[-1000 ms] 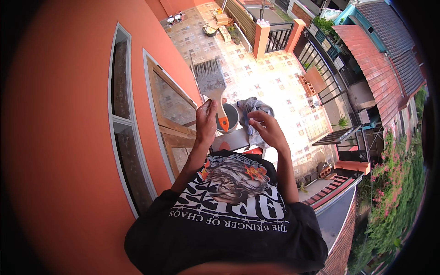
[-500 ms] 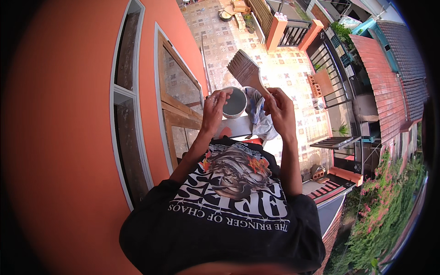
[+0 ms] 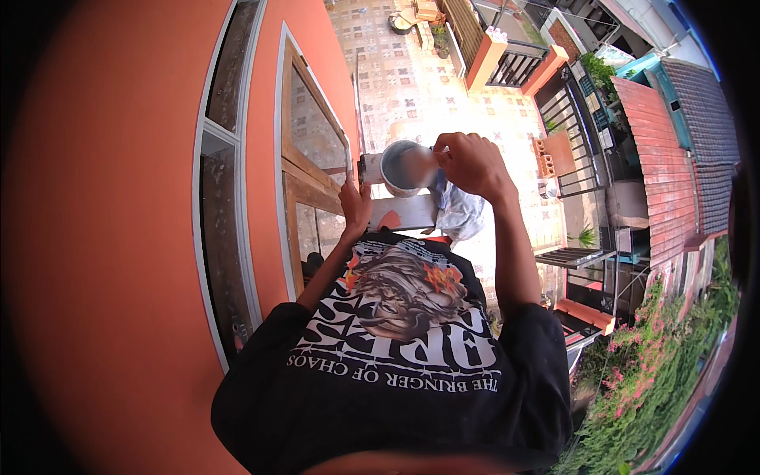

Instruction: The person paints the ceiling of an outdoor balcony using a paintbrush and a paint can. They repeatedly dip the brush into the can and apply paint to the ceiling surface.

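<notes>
My right hand (image 3: 473,165) is closed round the handle of a wide paintbrush (image 3: 418,167). The brush is smeared by motion, its head over or inside the mouth of a bucket (image 3: 393,187) with greyish liquid in it. My left hand (image 3: 357,207) is left of the bucket, close to the door's edge, with its thumb and fingers apart. Whether it touches the support beside it I cannot tell. A grey metal step (image 3: 413,212) lies just nearer than the bucket, and a pale crumpled cloth (image 3: 461,212) hangs at its right.
An orange wall (image 3: 150,237) with a white-framed opening and a wooden door (image 3: 297,178) stands close on my left. Patterned floor tiles (image 3: 396,83) lie well below. To the right are orange pillars (image 3: 485,59), black railings, perforated bricks (image 3: 545,158) and flowering bushes (image 3: 641,348).
The paintbrush, held up before, has come down to the bucket in my right hand. My left hand has moved left and nearer, away from the bucket's rim.
</notes>
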Action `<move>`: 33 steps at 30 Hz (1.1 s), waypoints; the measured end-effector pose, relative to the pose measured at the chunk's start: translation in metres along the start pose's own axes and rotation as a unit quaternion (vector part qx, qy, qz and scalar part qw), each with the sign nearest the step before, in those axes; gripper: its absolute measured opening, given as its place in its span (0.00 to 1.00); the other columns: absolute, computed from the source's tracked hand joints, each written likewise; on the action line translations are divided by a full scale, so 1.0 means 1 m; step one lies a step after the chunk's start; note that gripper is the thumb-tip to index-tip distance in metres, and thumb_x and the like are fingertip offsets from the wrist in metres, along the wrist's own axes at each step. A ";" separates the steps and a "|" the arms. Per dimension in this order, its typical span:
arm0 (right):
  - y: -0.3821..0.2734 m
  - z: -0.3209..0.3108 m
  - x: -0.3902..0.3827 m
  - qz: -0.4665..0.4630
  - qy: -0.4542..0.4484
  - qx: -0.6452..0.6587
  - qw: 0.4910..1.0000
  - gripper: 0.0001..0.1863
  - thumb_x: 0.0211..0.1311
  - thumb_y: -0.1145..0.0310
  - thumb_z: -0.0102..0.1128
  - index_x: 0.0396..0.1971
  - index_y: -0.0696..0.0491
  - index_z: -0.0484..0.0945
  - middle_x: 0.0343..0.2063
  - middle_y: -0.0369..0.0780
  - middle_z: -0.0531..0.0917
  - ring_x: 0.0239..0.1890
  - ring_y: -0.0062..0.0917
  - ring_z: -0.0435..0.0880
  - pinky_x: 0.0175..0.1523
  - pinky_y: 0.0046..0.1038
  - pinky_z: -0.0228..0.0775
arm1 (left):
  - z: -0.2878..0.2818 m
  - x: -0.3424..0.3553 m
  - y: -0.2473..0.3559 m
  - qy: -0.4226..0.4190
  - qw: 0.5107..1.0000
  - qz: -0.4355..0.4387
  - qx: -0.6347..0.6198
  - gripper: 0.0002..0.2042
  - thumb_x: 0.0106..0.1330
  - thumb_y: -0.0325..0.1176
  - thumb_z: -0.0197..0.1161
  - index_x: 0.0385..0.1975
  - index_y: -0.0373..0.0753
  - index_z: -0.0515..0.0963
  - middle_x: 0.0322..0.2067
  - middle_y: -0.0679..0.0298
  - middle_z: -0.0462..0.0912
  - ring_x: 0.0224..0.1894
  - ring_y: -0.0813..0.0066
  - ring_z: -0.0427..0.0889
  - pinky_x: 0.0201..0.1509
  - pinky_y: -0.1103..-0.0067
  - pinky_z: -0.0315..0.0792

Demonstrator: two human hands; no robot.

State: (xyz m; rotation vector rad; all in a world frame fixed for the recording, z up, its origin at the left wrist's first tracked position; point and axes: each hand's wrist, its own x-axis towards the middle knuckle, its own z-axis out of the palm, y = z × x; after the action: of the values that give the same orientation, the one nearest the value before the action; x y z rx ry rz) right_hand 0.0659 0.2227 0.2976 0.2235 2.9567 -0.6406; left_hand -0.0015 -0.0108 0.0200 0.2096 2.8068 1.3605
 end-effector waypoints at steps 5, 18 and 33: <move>-0.009 0.026 0.045 -0.007 -0.037 -0.040 0.998 0.09 0.55 0.69 0.58 0.31 0.57 0.84 0.30 0.51 0.86 0.36 0.46 0.87 0.42 0.42 0.78 | 0.010 -0.007 0.004 -0.059 0.997 0.018 0.043 0.29 0.72 0.37 0.57 0.68 0.31 0.58 0.54 0.41 0.73 0.56 0.41 0.72 0.59 0.56 0.66; -0.019 0.034 0.055 -0.022 -0.015 -0.021 0.999 0.09 0.54 0.69 0.58 0.28 0.59 0.83 0.31 0.54 0.85 0.37 0.48 0.86 0.43 0.44 0.77 | 0.009 -0.013 0.007 0.019 0.987 0.086 0.134 0.31 0.69 0.30 0.59 0.71 0.39 0.57 0.54 0.48 0.71 0.56 0.45 0.73 0.55 0.57 0.70; -0.006 0.039 0.027 -0.050 0.032 -0.044 0.997 0.11 0.59 0.64 0.62 0.27 0.57 0.82 0.27 0.51 0.85 0.34 0.45 0.87 0.39 0.43 0.77 | 0.002 -0.018 0.018 0.047 0.957 0.205 0.199 0.34 0.63 0.26 0.62 0.71 0.41 0.59 0.69 0.54 0.61 0.66 0.51 0.65 0.66 0.55 0.59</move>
State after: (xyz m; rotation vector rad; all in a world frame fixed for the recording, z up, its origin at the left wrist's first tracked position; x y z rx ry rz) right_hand 0.0413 0.2039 0.2609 0.0912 3.0645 -0.5232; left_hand 0.0182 -0.0007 0.0323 0.7908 3.2173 0.8357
